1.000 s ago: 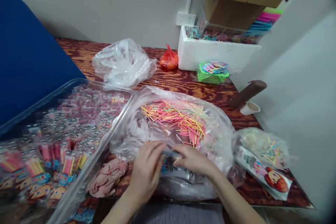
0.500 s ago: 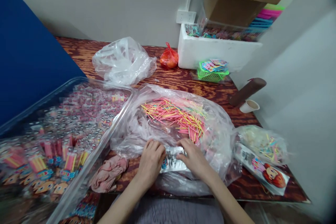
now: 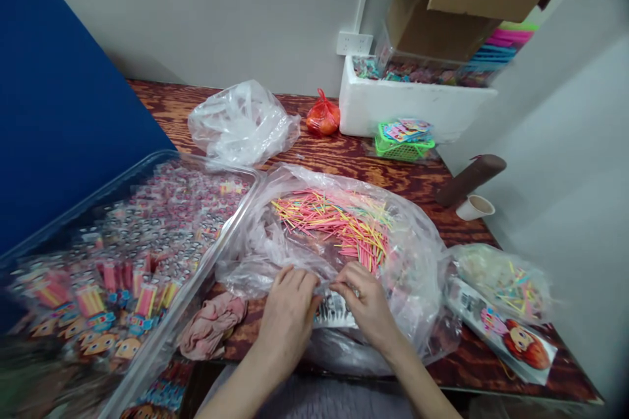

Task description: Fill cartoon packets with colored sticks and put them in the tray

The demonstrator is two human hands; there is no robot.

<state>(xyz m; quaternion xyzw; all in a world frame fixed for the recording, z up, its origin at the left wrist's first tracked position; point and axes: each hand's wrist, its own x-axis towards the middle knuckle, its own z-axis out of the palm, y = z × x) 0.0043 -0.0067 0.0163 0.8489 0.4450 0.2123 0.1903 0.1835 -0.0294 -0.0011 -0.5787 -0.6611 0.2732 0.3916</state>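
A small printed plastic packet (image 3: 336, 311), whitish with dark and blue marks, lies at the table's front edge between my hands. My left hand (image 3: 291, 306) is curled over its left end, the thumb against the packet. At the packet's upper edge, the thumb and fingers of my right hand (image 3: 363, 301) are pinched together. The fingers hide part of the packet. Just beyond my hands, thin pink and yellow sticks (image 3: 339, 219) are heaped in an opened clear plastic bag (image 3: 417, 229). That bag's folds also lie under the packet.
A large clear tub (image 3: 246, 200) of filled packets stands at left, a crumpled pink cloth (image 3: 212, 326) beside it. To the right lie a bag of sticks (image 3: 515, 288) and a doll-printed package (image 3: 506, 334). A paper cup (image 3: 474, 208) and green basket (image 3: 403, 147) stand farther back.
My right fingers have come together into a pinch at the packet's top edge. My left hand has turned over the packet's left end. The whole view has shifted slightly.
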